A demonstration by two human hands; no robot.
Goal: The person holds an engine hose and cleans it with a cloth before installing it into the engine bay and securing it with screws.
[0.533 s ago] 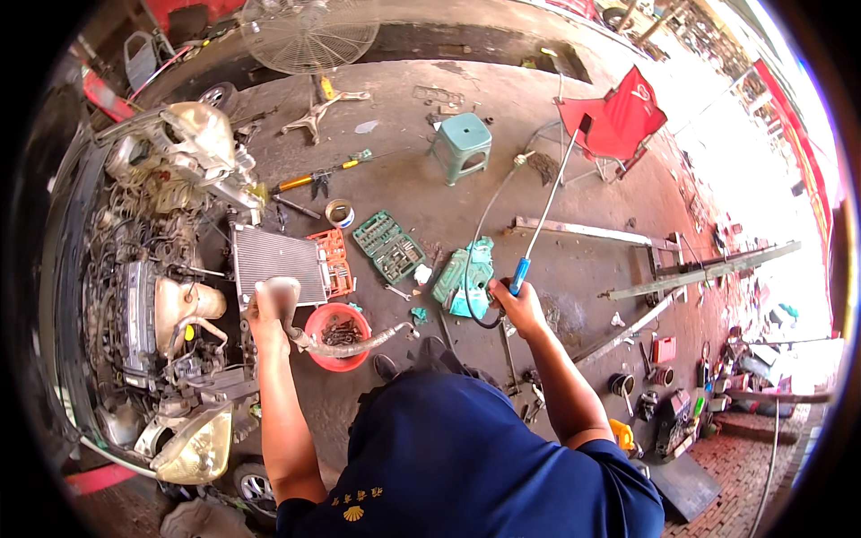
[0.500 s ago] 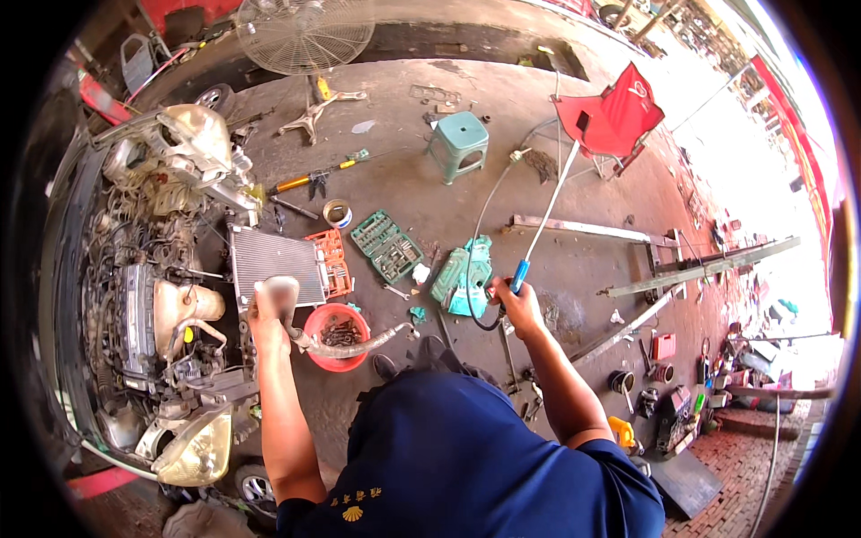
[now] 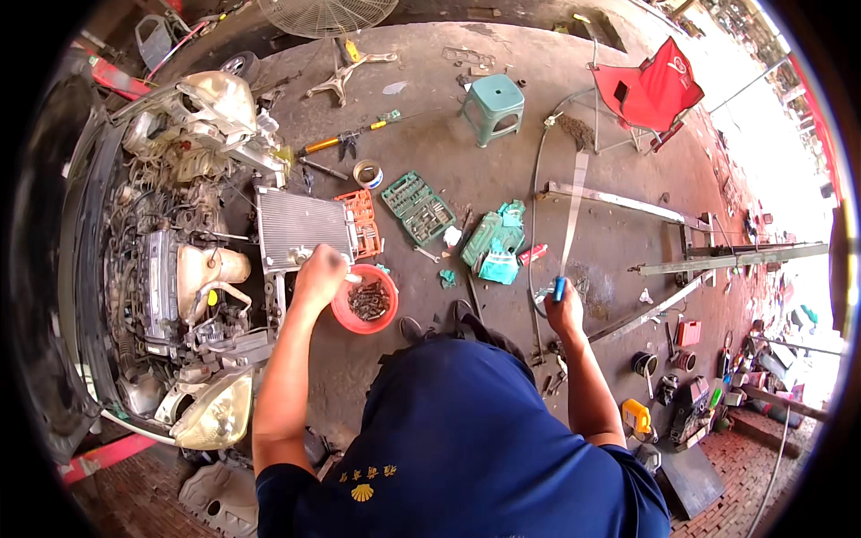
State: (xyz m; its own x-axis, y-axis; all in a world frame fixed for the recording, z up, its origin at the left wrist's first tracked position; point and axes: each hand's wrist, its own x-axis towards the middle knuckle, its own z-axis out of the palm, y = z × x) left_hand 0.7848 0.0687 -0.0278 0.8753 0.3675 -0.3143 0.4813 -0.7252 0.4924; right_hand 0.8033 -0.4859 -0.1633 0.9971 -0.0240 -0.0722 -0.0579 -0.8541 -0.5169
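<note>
My left hand [image 3: 321,276] is closed around a pale metal pipe [image 3: 353,278], beside the radiator [image 3: 300,220] and above the left rim of the red basin [image 3: 395,296]. Most of the pipe is hidden by the hand. Small, dark metal parts lie in the basin. On the right, my right hand [image 3: 564,314] wraps round the blue handle [image 3: 560,288] of a long, thin wand, whose shaft [image 3: 575,211] points away from me and is smeared by motion. A dark hose [image 3: 536,197] runs along the floor to the left of the wand.
An opened car front with its engine [image 3: 161,287] fills the left side. Green [image 3: 418,208] and orange [image 3: 361,220] socket cases and a green tool case [image 3: 493,240] lie ahead. Beyond stand a green stool [image 3: 494,106] and a red chair [image 3: 650,85]; metal beams [image 3: 628,208] lie right.
The view has shifted. My left hand has moved forward and toward the basin, and the curved pipe no longer stretches across it. My right hand has come nearer me, swinging the wand more straight ahead.
</note>
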